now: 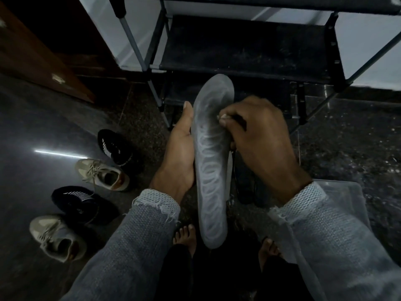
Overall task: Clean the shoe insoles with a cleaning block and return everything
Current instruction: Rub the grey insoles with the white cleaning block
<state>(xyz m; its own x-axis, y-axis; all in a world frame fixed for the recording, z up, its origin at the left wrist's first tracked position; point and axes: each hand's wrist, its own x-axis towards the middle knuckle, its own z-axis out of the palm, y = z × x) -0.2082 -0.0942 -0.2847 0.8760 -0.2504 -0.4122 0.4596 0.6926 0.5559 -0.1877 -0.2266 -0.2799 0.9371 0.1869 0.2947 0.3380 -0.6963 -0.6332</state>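
A long grey insole (pixel 211 170) with pale looping rub marks stands nearly upright in the middle of the view, toe end up. My left hand (pixel 180 155) cups it from behind along its left edge. My right hand (pixel 258 144) is closed around a small pale cleaning block (pixel 223 116), of which only a corner shows, pressed against the insole's upper right side. A dark shape, perhaps another insole (pixel 243 181), lies below my right hand; I cannot tell what it is.
Two black shoes (pixel 115 148) (pixel 82 203) and two beige sneakers (pixel 104 173) (pixel 56 237) stand on the dark floor at the left. A black shoe rack (pixel 245 46) with metal legs stands straight ahead. Brown wooden furniture (pixel 32 57) is at far left. My bare feet (pixel 185 235) are below.
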